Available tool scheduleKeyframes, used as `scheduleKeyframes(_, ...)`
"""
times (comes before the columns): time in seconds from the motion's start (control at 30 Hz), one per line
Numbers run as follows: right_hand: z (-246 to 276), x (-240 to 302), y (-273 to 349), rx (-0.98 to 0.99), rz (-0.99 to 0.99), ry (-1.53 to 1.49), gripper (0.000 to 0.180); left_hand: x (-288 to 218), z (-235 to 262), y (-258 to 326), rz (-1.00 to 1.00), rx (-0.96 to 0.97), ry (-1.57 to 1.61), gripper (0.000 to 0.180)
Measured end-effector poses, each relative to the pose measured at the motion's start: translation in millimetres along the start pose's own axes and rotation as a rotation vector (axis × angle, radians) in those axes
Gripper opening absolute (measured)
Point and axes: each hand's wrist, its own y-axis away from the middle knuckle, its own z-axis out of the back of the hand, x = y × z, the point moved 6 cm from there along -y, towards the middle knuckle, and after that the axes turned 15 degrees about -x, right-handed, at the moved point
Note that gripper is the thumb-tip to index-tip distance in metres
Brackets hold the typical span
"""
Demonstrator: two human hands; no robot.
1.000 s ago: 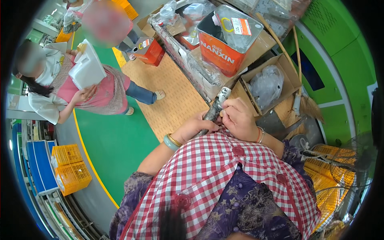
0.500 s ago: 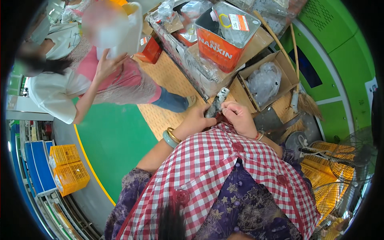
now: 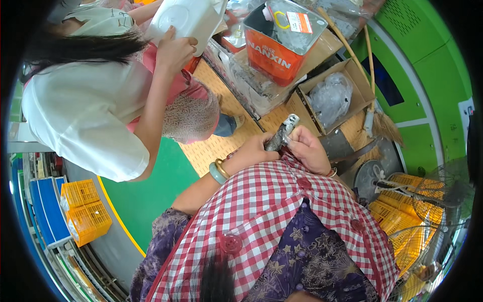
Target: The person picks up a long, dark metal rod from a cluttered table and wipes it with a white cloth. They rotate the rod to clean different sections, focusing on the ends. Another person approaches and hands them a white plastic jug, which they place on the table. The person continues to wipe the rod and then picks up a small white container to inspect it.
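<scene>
A small grey metal part (image 3: 283,132) with a pale tip sticks up between both my hands, just above my red-and-white checked apron. My left hand (image 3: 253,150) grips its lower end from the left; a pale green bangle (image 3: 218,172) is on that wrist. My right hand (image 3: 309,150) closes on the part from the right, fingers curled over it. How the part is shaped lower down is hidden by my fingers.
Another person in a white top (image 3: 85,110) leans in at upper left, holding a white container (image 3: 188,17). An orange bin (image 3: 274,55), an open cardboard box (image 3: 352,108) with a plastic bag, a broom (image 3: 375,118), yellow crates (image 3: 85,211) and wire fans (image 3: 432,201) surround me.
The other person has come much closer from the upper left and now leans over with the white container. My hands stay on the metal part, barely shifted.
</scene>
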Motion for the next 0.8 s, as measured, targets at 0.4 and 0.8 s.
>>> scheduleKeyframes(0.4, -10, -9, -14, -0.161, -0.006, 0.149, 0.018, 23, 14, -2, -0.007, -0.158, -0.059, 0.043)
scheduleKeyframes(0.8, -8, -9, -2, 0.036, -0.146, 0.186, 0.013, 41, -2, 9, 0.078, 0.0, 0.076, 0.034)
